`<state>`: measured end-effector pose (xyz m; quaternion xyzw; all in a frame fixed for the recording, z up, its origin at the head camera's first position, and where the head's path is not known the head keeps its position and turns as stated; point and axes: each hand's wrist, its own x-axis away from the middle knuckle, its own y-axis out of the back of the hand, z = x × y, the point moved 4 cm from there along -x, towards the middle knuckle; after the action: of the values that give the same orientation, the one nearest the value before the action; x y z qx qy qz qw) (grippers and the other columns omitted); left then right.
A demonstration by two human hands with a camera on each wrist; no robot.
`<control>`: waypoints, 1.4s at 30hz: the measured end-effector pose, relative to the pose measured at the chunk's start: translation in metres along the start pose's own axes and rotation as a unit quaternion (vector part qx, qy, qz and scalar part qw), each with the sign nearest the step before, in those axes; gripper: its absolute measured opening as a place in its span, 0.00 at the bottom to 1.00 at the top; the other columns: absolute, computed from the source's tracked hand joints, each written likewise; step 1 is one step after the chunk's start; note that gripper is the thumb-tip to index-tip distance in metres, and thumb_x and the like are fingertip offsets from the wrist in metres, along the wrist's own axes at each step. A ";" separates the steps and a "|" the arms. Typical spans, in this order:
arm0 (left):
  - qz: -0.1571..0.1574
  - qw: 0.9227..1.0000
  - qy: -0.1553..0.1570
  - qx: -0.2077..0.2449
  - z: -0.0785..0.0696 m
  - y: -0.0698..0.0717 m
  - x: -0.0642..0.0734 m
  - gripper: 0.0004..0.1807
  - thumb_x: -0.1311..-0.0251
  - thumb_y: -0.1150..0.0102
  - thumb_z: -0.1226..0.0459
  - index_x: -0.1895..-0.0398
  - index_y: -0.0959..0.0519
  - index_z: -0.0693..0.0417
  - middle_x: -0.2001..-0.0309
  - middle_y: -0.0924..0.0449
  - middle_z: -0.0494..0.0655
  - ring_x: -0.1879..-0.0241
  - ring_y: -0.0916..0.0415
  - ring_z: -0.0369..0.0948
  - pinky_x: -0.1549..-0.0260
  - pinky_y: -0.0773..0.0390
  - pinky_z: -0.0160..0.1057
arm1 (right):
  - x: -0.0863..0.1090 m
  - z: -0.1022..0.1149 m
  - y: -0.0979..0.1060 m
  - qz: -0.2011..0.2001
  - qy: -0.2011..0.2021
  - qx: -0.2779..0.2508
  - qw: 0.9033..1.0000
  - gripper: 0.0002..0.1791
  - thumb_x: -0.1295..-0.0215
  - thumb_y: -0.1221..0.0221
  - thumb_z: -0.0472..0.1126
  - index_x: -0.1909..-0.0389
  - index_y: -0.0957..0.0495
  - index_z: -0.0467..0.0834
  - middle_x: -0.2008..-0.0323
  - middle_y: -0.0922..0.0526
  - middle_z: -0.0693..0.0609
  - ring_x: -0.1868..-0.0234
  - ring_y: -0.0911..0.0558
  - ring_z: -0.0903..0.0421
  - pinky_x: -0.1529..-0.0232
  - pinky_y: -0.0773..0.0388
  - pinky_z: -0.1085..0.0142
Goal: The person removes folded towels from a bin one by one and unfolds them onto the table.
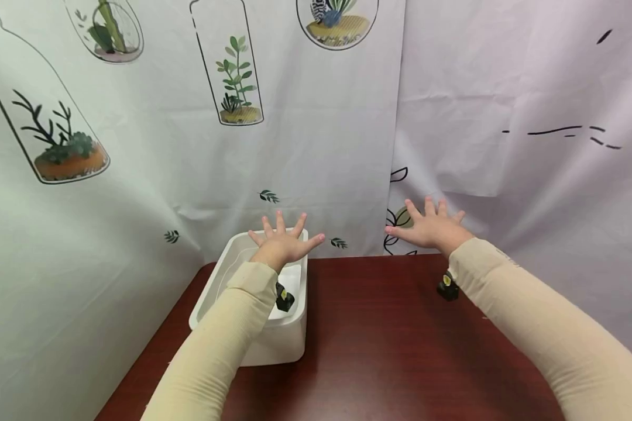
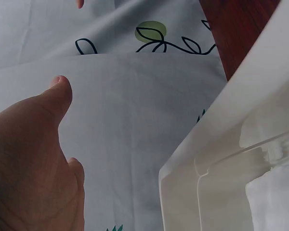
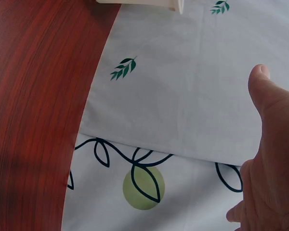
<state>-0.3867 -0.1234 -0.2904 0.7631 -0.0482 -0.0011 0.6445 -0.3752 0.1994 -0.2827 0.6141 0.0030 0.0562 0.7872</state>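
Note:
Both arms reach forward in cream sleeves, with fingers spread wide and nothing held. In the head view my left hand (image 1: 281,245) is raised over the far part of a white plastic bin (image 1: 279,345) standing on the table's left side. The left wrist view shows the thumb and palm of that hand (image 2: 33,139) beside the rim of the bin (image 2: 183,168). My right hand (image 1: 434,230) is up over the table's far right edge, in front of the hanging cloth. Its thumb and palm (image 3: 274,144) face the cloth in the right wrist view.
A dark red wooden table (image 1: 368,339) spreads below the arms. White cloth (image 1: 316,152) printed with plants in jars hangs behind it and along both sides. Small black wrist cameras hang under the left wrist (image 1: 284,297) and right wrist (image 1: 447,287).

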 end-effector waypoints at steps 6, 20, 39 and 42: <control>-0.002 1.000 -0.001 0.009 0.004 0.000 -0.003 0.52 0.45 0.71 0.18 0.20 0.65 0.22 0.20 0.80 0.58 0.25 0.86 0.68 0.39 0.77 0.79 | 0.004 0.004 0.002 -0.008 -0.001 0.002 1.000 0.66 0.46 0.67 0.89 0.18 0.68 0.49 0.24 0.72 0.26 0.27 0.72 0.21 0.41 0.76 0.20; 0.003 1.000 0.000 0.028 0.030 0.015 0.006 0.48 0.39 0.73 0.22 0.19 0.64 0.25 0.20 0.81 0.61 0.25 0.84 0.70 0.40 0.77 0.80 | -0.002 0.051 -0.006 -0.112 0.103 0.015 0.988 0.56 0.35 0.62 0.81 0.19 0.51 0.44 0.23 0.44 0.36 0.23 0.50 0.32 0.29 0.56 0.32; -0.079 0.995 -0.016 0.055 0.061 0.029 -0.007 0.42 0.27 0.72 0.35 0.17 0.57 0.42 0.23 0.50 0.68 0.29 0.46 0.72 0.39 0.40 0.74 | 0.023 0.117 -0.022 -0.172 0.265 -0.017 0.949 0.30 0.26 0.45 0.58 0.33 0.25 0.43 0.37 0.21 0.45 0.35 0.24 0.47 0.36 0.28 0.49; -0.098 0.993 -0.021 0.058 0.067 0.029 -0.009 0.41 0.27 0.70 0.36 0.18 0.53 0.44 0.25 0.47 0.68 0.30 0.44 0.71 0.38 0.38 0.72 | 0.030 0.127 -0.026 -0.192 0.295 -0.019 0.936 0.27 0.27 0.44 0.57 0.37 0.22 0.44 0.40 0.19 0.47 0.37 0.22 0.49 0.38 0.26 0.51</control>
<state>-0.4023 -0.1935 -0.2738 0.8001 0.0131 -0.0774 0.5946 -0.3337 0.0726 -0.2749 0.5430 0.3514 0.0825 0.7582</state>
